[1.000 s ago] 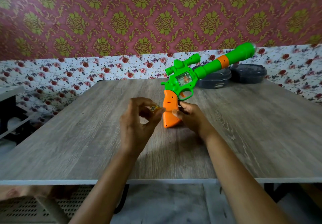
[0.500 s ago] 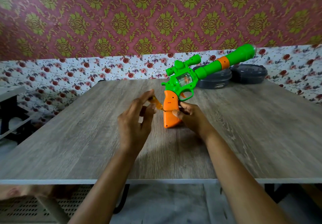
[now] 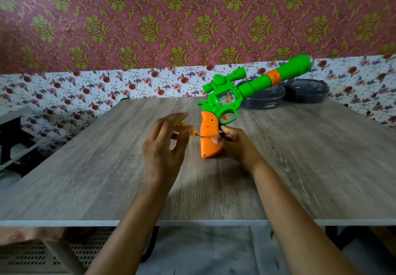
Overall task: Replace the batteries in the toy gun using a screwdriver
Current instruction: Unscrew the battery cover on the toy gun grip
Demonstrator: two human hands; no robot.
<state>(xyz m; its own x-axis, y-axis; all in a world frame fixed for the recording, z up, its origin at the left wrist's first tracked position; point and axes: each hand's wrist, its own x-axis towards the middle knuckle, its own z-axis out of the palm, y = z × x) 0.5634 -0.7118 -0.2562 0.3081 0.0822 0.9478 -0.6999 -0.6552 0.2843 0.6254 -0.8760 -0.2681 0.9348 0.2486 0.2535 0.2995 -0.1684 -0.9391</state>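
Toy gun [image 3: 227,97], one: butt-down on the table [image 3: 107,167], barrel slanting up and away rightward.
Screwdriver [image 3: 190,132], one: shaft level, tip at the orange grip [image 3: 209,142] — just right of the left hand [image 3: 162,150] pinching it.
Right hand [image 3: 235,144] clasps the grip (steadying, I'd say).
Dark tubs [image 3: 263,99], two, behind.

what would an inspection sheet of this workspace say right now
surface: grey wood-grain table
job's things: green and orange plastic toy gun stands on its orange grip, barrel tilted up rightward; small amber-handled screwdriver, tip at the grip's left side
clutter: two dark grey round lidded containers behind the gun
hands: left hand pinches the screwdriver; right hand holds the grip
cables: nothing seen
surroundings: red and gold patterned wallpaper above a white floral band
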